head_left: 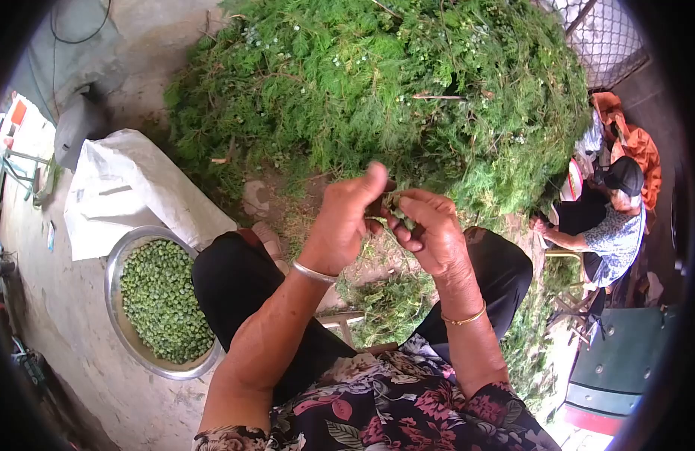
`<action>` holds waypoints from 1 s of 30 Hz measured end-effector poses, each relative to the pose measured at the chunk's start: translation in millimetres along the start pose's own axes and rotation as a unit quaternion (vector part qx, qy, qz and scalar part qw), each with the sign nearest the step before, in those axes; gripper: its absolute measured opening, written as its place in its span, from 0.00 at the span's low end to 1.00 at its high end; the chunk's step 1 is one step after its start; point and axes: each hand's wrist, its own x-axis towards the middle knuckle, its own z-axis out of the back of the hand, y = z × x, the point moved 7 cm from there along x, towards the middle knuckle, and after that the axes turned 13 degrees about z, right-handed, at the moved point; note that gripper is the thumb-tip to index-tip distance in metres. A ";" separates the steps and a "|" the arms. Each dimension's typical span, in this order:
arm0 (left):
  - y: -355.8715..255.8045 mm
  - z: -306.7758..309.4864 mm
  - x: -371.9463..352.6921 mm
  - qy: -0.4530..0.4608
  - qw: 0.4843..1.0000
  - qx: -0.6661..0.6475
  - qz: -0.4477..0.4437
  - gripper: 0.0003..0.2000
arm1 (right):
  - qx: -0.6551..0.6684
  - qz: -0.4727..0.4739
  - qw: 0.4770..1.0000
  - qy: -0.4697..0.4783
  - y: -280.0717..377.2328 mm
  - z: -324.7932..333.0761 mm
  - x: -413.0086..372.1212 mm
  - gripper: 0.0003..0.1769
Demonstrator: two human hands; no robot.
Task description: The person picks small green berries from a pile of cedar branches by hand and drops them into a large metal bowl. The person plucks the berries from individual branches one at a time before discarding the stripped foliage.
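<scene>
In the middle of the head view, my right hand (434,229) grips a small green conifer sprig (396,204) between thumb and curled fingers. My left hand (346,218) is close beside it, thumb raised and fingers curled in toward the sprig. Whatever lies inside those left fingers is hidden. Beyond both hands rises a large heap of cut conifer branches (377,90), with small pale cones among the green. To the left, a round metal basin (113,301) holds many small green cones (167,301).
A white woven sack (129,180) lies behind the basin. Loose green bits are scattered on the ground between my knees. At the right, another person (614,225) sits on a chair beside the heap, near an orange cloth (640,150). A dark green panel (618,353) stands at lower right.
</scene>
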 end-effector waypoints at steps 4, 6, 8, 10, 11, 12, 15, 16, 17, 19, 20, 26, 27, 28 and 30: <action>-1.6 0.9 -4.5 -0.024 0.989 0.132 -0.070 0.07 | -0.057 -0.034 0.997 0.033 -1.9 2.4 -11.5 0.08; -4.1 6.6 -4.9 -0.034 0.990 0.102 -0.086 0.06 | -0.059 -0.029 0.998 0.017 -3.0 7.6 -14.4 0.08; -11.4 3.7 -5.1 -0.055 0.973 0.198 -0.106 0.08 | -0.013 0.019 0.999 -0.027 5.1 15.2 -14.0 0.08; -16.9 -2.4 -8.6 -0.120 0.892 0.342 -0.270 0.08 | -0.024 0.033 0.998 -0.040 9.7 16.7 -17.3 0.08; -22.5 -14.9 -21.7 -0.179 0.759 0.466 -0.418 0.09 | -0.033 0.047 0.997 -0.051 13.1 17.9 -17.8 0.08; -27.6 -23.2 -24.0 -0.135 0.732 0.511 -0.429 0.11 | -0.035 0.048 0.997 -0.051 13.1 18.0 -18.4 0.08; -9.4 -25.9 -19.9 -0.031 0.908 0.393 -0.142 0.12 | -0.106 0.086 0.989 -0.058 16.0 20.5 -18.5 0.07; -5.7 -24.3 -19.2 -0.034 0.910 0.389 -0.140 0.12 | -0.150 0.089 0.984 -0.038 15.7 19.0 -19.9 0.07; -3.0 -26.8 -17.7 -0.025 0.897 0.408 -0.168 0.12 | -0.192 0.090 0.977 -0.018 14.2 17.3 -21.8 0.07; -5.2 -28.1 -22.2 -0.022 0.886 0.423 -0.189 0.12 | -0.161 0.063 0.985 -0.017 15.1 15.5 -25.6 0.07; -8.9 -28.7 -24.7 -0.015 0.886 0.422 -0.192 0.11 | -0.128 0.046 0.990 -0.020 13.4 15.7 -27.4 0.07; -9.8 -19.8 -28.8 -0.020 0.911 0.355 -0.207 0.04 | 0.128 0.082 0.988 0.036 28.4 -0.3 -35.1 0.10; -5.9 -13.0 -22.0 -0.020 0.911 0.356 -0.209 0.04 | 0.129 0.083 0.987 0.037 34.4 -1.5 -38.3 0.10; -9.1 -15.0 -24.2 -0.118 0.775 0.541 -0.304 0.03 | 0.144 0.104 0.983 0.040 45.9 -3.6 -43.1 0.11; -3.5 -27.9 -32.5 -0.213 0.582 0.686 -0.381 0.06 | 0.157 0.132 0.977 0.051 64.9 -7.3 -50.2 0.13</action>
